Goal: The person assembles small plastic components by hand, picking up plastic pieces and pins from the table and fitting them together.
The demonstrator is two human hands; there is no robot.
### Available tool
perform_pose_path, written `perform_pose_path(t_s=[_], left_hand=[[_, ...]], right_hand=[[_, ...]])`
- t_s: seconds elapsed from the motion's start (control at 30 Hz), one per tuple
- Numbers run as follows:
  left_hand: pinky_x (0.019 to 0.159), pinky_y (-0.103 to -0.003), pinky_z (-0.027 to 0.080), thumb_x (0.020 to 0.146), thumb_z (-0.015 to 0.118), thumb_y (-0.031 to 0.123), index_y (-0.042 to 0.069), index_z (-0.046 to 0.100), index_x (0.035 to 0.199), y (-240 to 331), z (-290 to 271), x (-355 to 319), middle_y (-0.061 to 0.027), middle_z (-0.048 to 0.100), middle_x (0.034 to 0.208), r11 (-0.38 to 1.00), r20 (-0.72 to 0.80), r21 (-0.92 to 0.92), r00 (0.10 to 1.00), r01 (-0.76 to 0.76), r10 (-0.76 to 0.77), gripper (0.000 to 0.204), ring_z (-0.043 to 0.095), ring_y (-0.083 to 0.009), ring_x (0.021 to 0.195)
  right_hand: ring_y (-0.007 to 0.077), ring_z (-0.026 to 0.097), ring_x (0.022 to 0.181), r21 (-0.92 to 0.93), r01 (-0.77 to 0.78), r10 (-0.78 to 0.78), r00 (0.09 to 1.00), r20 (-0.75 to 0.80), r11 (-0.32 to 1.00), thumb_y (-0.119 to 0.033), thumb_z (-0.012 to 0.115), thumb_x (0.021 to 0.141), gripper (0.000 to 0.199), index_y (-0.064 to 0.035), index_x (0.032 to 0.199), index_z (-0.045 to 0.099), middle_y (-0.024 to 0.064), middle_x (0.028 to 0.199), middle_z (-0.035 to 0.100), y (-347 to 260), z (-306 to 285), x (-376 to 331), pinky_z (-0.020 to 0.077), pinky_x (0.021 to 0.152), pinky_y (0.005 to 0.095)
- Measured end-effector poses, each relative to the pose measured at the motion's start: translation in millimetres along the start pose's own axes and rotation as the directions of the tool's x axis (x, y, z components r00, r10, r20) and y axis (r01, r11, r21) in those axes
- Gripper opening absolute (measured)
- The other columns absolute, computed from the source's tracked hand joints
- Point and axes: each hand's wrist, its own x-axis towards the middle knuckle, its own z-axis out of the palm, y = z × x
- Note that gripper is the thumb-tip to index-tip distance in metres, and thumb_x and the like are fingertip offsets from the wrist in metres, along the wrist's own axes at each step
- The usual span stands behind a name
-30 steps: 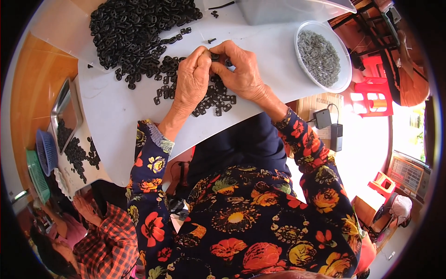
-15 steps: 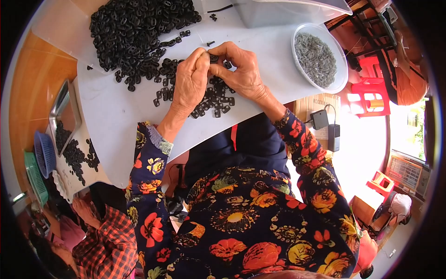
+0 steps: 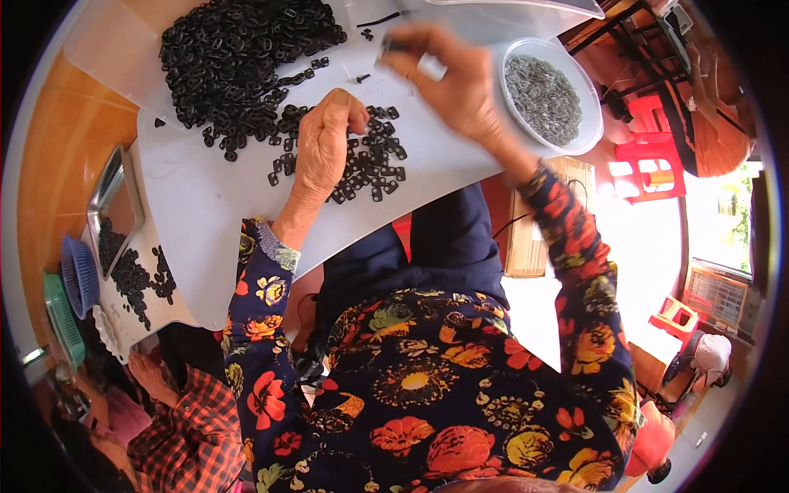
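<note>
My right hand (image 3: 448, 78), smeared by motion, is raised over the far part of the white table (image 3: 214, 197). Its thumb and fingers pinch a small black plastic piece (image 3: 397, 46). My left hand (image 3: 323, 146) is closed, thumb against curled fingers, just above the scattered black two-holed pieces (image 3: 376, 164). Anything inside those fingers is hidden. Beyond it, at the far left, a large heap of similar black pieces (image 3: 234, 70) spills from a clear bin (image 3: 107, 62). A tiny black peg-like part (image 3: 362, 79) lies between the hands.
Right of my right hand stands a round clear tub (image 3: 593, 115) of small grey parts (image 3: 542, 100). A translucent bin (image 3: 493, 12) is at the far edge. To the left are a metal tray (image 3: 115, 201), blue basket (image 3: 80, 275) and a person in a checked shirt (image 3: 193, 427).
The hands were together; now my right hand has moved up and to the right, carrying the black piece. My left hand has stayed nearly in place, shifting slightly left.
</note>
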Motion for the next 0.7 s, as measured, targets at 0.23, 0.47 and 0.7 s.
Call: perform_pose_path(t_s=[0.23, 0.47, 0.7], left_hand=[[0.065, -0.026, 0.039, 0.100, 0.037, 0.039, 0.001, 0.048, 0.069, -3.8, -7.8, 2.4, -0.0041, 0.052, 0.068, 1.000, -0.037, -0.001, 0.999, -0.022, 0.022, 0.050, 0.046, -0.0113, 0.064], [0.073, -0.029, 0.042, 0.100, 0.036, 0.033, 0.002, 0.045, 0.069, -16.1, -20.5, 8.5, -0.0038, 0.050, 0.066, 0.994, -0.127, -0.082, 0.990, -0.079, 0.068, 0.045, 0.050, -0.0149, 0.072], [0.071, -0.028, 0.041, 0.099, 0.038, 0.034, 0.003, 0.045, 0.068, -9.6, -19.3, 12.0, -0.0032, 0.048, 0.065, 0.993, -0.138, -0.111, 0.990, -0.045, 0.029, 0.045, 0.049, -0.0141, 0.070]], right_hand=[[0.0140, 0.056, 0.063, -0.383, 0.368, -0.401, 0.916, -0.007, 0.847, -0.003, 0.067, 0.080, 0.019, -0.0003, 0.098, 0.060, 0.0069, 0.074, 0.057, -10.7, -59.6, 80.2, 0.0460, 0.060, 0.0254], [0.0310, 0.061, 0.067, -0.392, -0.067, 0.257, 0.852, 0.456, 0.917, -0.008, 0.063, 0.080, 0.011, 0.0006, 0.086, 0.063, 0.0154, 0.073, 0.063, 23.5, -28.4, 7.0, 0.0497, 0.064, 0.0356], [0.0398, 0.062, 0.078, -0.641, 0.015, 0.472, 0.664, 0.580, 0.767, -0.005, 0.060, 0.076, 0.008, 0.0023, 0.079, 0.062, 0.0233, 0.077, 0.062, 29.3, -11.4, 0.7, 0.0517, 0.070, 0.0437]])
